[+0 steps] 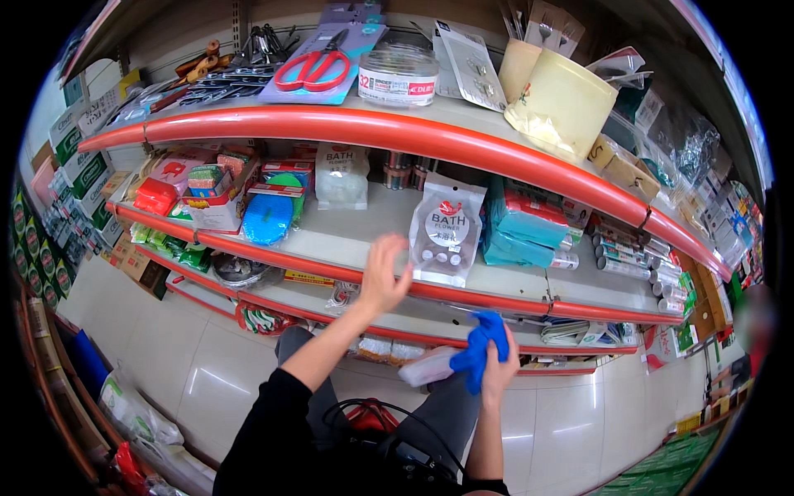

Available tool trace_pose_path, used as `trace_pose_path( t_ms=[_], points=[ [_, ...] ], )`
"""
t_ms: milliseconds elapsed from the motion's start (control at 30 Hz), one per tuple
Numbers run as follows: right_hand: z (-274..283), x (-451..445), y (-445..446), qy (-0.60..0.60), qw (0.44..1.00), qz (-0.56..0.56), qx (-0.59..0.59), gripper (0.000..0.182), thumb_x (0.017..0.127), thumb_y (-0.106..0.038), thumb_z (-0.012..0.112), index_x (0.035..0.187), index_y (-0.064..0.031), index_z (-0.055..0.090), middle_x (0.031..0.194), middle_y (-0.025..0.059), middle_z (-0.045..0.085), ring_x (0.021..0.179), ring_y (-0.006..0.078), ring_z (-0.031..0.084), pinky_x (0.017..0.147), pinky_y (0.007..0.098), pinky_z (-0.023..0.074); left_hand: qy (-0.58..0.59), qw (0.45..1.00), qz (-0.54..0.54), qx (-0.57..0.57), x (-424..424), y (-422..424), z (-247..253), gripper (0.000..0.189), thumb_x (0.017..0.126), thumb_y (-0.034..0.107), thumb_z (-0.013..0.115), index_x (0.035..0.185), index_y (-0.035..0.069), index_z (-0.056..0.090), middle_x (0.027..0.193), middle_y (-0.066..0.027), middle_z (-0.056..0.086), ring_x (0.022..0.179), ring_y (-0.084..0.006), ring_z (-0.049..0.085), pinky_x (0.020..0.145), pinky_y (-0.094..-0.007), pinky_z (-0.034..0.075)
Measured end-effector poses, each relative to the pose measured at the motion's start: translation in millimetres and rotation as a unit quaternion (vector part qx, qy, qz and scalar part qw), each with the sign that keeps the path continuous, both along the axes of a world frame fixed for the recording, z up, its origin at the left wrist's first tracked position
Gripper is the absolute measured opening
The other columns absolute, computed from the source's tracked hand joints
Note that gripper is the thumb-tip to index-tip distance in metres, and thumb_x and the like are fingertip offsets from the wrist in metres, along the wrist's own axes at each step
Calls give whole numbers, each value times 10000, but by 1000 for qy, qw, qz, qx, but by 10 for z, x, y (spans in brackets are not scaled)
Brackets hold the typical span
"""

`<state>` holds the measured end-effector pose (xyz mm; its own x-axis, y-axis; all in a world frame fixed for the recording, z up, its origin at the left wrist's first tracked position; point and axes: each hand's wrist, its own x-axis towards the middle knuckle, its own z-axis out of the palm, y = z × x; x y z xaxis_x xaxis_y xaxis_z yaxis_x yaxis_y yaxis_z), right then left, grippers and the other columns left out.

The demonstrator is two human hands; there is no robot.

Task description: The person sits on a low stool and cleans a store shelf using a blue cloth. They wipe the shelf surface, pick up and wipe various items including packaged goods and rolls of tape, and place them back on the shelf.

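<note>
My left hand (386,273) hangs in front of the middle shelf with its fingers apart and nothing in it. Just right of its fingertips stands a grey bath flower packet (445,232), upright near the shelf's red front edge. Whether the fingertips touch the packet I cannot tell. Lower down, my right hand (501,366) grips a crumpled blue cloth (481,350) above my right knee. A pale, blurred packet (428,367) shows beside the cloth; I cannot tell if the hand holds it too.
A second bath flower packet (342,177) stands further back. Turquoise packs (524,226) flank the grey one; a blue brush (268,218) lies left. Above, a red-edged shelf (298,122) juts out, bearing red-handled scissors (314,69), a clear jar (398,74) and a cream tub (561,105).
</note>
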<state>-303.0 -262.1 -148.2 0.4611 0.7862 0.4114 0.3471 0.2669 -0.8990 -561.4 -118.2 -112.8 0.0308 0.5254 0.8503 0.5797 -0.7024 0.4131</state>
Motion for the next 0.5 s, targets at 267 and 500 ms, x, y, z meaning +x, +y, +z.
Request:
trace_pose_path(
  t_ms=[267,500],
  points=[
    [-432,190,15,55,997,-57,-10,362,876,-7,630,1236,21,618,1149,130,652,1006,187,611,923,322,475,56,990,-34,-126,-436,-831,-804,343,816,91,680,1142,32,590,1210,-162,567,1205,-355,518,1016,-452,423],
    [-289,349,-242,97,989,-113,11,349,907,-27,612,1253,12,598,1143,115,644,1010,178,604,913,308,475,85,904,81,-411,-1106,-1432,-1814,317,834,137,675,1127,37,606,1159,-181,596,1145,-374,538,972,-432,455]
  ],
)
